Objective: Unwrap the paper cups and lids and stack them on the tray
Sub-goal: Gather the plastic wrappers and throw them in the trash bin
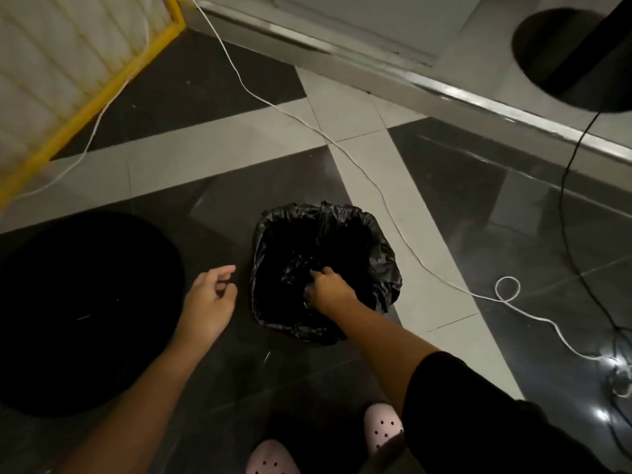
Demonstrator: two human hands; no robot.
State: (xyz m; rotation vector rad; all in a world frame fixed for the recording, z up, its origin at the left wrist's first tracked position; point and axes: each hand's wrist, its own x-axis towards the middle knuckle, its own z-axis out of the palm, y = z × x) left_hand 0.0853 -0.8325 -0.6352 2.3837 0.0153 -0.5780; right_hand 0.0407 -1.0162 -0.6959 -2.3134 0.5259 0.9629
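Reaching into a black-lined bin (325, 271), mouth upward: right hand (328, 289), fingers curled down, its hold impossible to tell. Left hand (208, 299) half-open, empty, beside the bin. Cups, lids, tray unseen. White cable (376, 189) crosses the floor.

Bare floor (219, 186) between bin (325, 268) and black round (78, 313).

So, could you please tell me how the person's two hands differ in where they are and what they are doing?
The right hand reaches down inside the black-lined bin, fingers buried in the dark bag; the left hand hovers outside, beside it. The left is loosely curled and empty; the right's grip is hidden. Both are bare.
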